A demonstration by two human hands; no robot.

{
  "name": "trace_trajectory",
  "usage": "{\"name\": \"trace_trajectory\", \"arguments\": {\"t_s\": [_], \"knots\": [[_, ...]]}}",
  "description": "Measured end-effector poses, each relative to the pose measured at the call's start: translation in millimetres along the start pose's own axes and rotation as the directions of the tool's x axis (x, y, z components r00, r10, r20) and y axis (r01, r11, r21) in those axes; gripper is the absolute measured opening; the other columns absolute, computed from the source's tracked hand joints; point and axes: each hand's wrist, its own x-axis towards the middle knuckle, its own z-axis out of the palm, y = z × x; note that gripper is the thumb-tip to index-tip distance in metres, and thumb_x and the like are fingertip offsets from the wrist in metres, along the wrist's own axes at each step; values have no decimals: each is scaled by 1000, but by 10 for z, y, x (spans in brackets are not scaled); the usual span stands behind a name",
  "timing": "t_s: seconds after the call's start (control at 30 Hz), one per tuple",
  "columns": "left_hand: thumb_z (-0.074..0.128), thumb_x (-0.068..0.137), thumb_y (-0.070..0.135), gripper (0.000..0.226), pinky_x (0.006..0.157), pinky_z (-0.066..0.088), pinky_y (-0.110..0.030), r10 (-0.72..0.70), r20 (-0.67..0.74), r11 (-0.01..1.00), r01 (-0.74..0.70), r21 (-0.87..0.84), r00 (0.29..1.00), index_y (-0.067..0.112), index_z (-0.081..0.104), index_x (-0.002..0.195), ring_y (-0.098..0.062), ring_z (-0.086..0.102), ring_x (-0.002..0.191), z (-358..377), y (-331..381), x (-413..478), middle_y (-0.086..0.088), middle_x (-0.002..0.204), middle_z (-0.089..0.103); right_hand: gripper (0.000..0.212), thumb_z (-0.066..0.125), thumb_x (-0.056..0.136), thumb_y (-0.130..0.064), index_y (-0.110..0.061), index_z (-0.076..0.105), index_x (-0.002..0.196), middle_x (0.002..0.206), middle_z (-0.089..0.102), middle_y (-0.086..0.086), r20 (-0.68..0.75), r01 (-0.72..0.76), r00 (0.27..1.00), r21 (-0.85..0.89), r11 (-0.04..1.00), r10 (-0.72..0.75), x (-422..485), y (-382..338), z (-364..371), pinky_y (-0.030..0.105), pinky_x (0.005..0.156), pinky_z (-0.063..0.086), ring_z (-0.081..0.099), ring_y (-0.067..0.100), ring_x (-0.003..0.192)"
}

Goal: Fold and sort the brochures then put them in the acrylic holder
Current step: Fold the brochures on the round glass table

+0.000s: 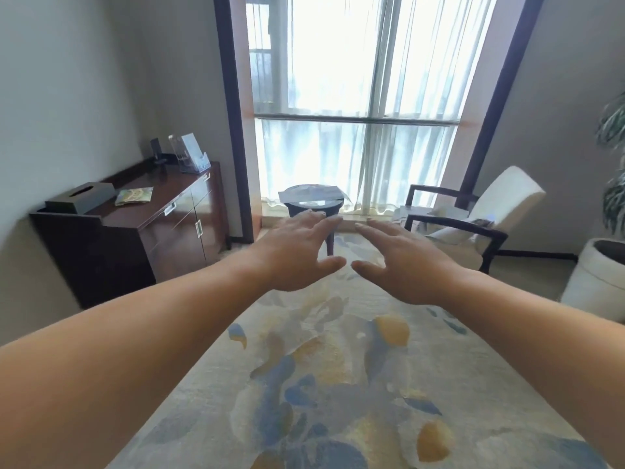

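Your left hand (297,252) and right hand (402,262) hover spread wide, empty. Far left, the acrylic holder (194,157) stands on the cabinet surface (148,198); brochures (309,192) lie on the far round surface (314,207).

The left hand (297,255) covers part of the front rim and one leg of the table (294,206) at 12 o'clock. The papers (309,191) on it are too blurred to read. At 2 o'clock an armrest (453,225) hides part of the sheets (411,211) on the chair (504,194). At 10 o'clock the holder's (194,157) contents are too small to count. At 3 o'clock the edge cuts off the plant (614,130) and the pot (598,279).
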Motion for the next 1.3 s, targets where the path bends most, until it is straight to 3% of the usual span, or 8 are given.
{"name": "trace_trajectory", "arguments": {"t_s": [0.4,0.8,1.0,1.3], "knots": [[37,92,69,74,118,13,-43,26,30,1000,-26,-2,999,37,11,154,-21,14,149,440,-1222,1919,0,162,19,74,42,92,-66,-34,19,155,163,18,-11,22,-53,998,32,998,52,2118,848,379,40,112,31,24,15,147],[38,91,65,71,116,20,-46,-75,58,997,76,-11,995,34,20,152,-22,24,146,904,-2140,4190,2,159,27,70,48,94,-59,-34,23,155,163,20,-10,73,-1,997,139,990,-9,4426,2142,744,35,113,29,24,13,147],[41,92,62,69,115,23,-47,-120,55,992,122,-25,991,31,24,151,-21,28,143,1112,-2793,5066,1,157,31,65,51,94,-54,-31,31,151,156,34,-10,58,43,997,163,986,-53,5546,2455,922,32,107,35,37,14,139],[42,90,65,71,116,18,-43,-101,98,992,108,-61,990,34,24,151,-18,21,146,1444,-4007,6381,4,159,25,70,46,93,-59,-29,27,153,160,26,-11,112,-18,994,137,990,2,7182,2756,1338,34,111,32,29,13,145]]}}
